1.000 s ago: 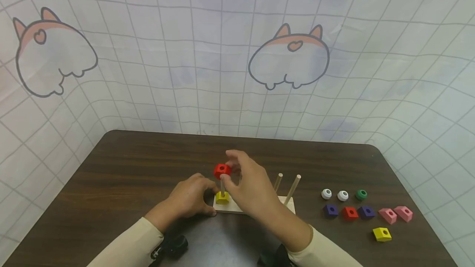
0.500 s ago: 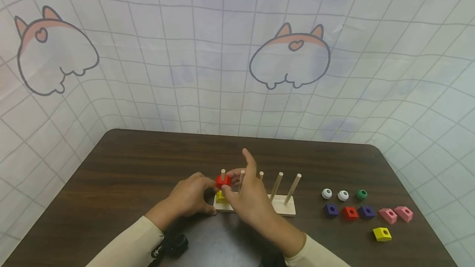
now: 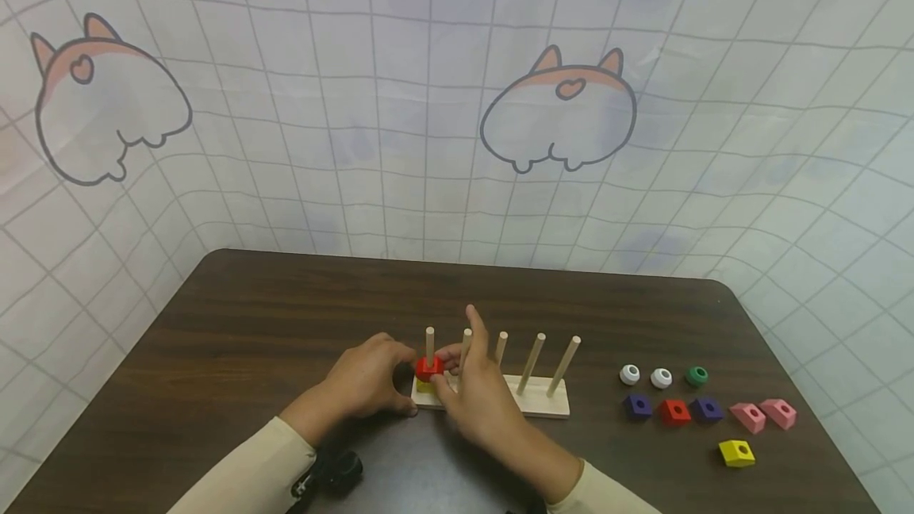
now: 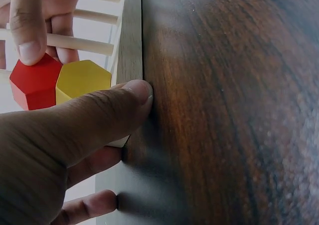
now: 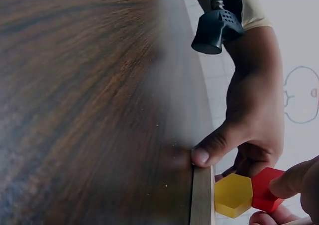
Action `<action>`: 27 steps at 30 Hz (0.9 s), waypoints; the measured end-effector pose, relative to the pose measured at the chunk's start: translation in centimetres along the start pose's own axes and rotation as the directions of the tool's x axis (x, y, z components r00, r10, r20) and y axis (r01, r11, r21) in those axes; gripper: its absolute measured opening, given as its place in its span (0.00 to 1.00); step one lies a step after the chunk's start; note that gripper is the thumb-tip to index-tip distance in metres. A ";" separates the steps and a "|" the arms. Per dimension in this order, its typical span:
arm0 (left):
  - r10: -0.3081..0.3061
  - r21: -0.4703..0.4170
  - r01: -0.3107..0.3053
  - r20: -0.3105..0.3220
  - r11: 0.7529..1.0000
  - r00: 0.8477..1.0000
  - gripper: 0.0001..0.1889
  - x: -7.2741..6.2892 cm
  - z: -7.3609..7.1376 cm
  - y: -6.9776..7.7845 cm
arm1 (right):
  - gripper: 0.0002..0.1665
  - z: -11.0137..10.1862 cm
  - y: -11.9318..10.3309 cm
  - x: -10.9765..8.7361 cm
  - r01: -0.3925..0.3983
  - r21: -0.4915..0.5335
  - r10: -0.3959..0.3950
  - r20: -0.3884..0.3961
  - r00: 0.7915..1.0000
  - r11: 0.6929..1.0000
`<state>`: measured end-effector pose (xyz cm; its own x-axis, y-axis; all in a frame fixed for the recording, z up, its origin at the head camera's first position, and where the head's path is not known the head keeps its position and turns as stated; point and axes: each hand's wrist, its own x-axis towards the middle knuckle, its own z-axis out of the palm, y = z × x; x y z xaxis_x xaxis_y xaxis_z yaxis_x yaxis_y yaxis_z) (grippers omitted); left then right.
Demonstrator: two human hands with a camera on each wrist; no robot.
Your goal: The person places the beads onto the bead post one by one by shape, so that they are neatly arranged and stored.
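Gripping the wooden pegboard (image 3: 551, 402) at its left end, the left hand (image 3: 366, 377) sits beside the leftmost peg (image 3: 430, 344), where a red block (image 3: 425, 373) touches the yellow block (image 4: 83, 77) beneath; the right hand (image 3: 487, 401) pinches that red block. Farther right I see loose blocks (image 3: 674, 413) on the dark table (image 3: 300, 300).

Head view: the red block (image 3: 426, 374) partly conceals the yellow block (image 3: 424, 388); the right grip (image 3: 478, 397) covers part of the wooden base (image 3: 550, 404); both sleeves (image 3: 246, 468) are cropped (lower edge). Left wrist view: the counter (image 4: 234, 100) blurs rightward.
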<state>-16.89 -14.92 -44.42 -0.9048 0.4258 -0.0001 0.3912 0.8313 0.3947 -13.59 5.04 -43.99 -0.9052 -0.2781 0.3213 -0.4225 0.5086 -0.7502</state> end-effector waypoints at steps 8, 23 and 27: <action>0.011 0.007 -0.011 -0.009 1.000 1.000 0.29 0.0 0.1 0.0 | 0.61 -0.7 0.3 -1.2 0.003 -0.053 0.000 0.064 0.998 0.999; 0.018 0.026 -0.018 -0.012 0.999 1.000 0.26 0.0 -0.1 0.1 | 0.54 -5.2 2.7 -5.0 0.094 -0.198 -0.023 0.333 0.943 0.976; 0.016 0.025 -0.015 -0.011 1.000 1.000 0.25 0.0 0.0 0.1 | 0.46 -6.8 4.0 -5.8 0.130 -0.254 -0.041 0.331 0.943 0.958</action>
<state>-16.86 -14.82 -44.38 -0.9005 0.4346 0.0164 0.4090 0.8333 0.3719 -10.31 14.22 -44.90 -0.8212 -0.5528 0.1418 -0.5345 0.6580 -0.5304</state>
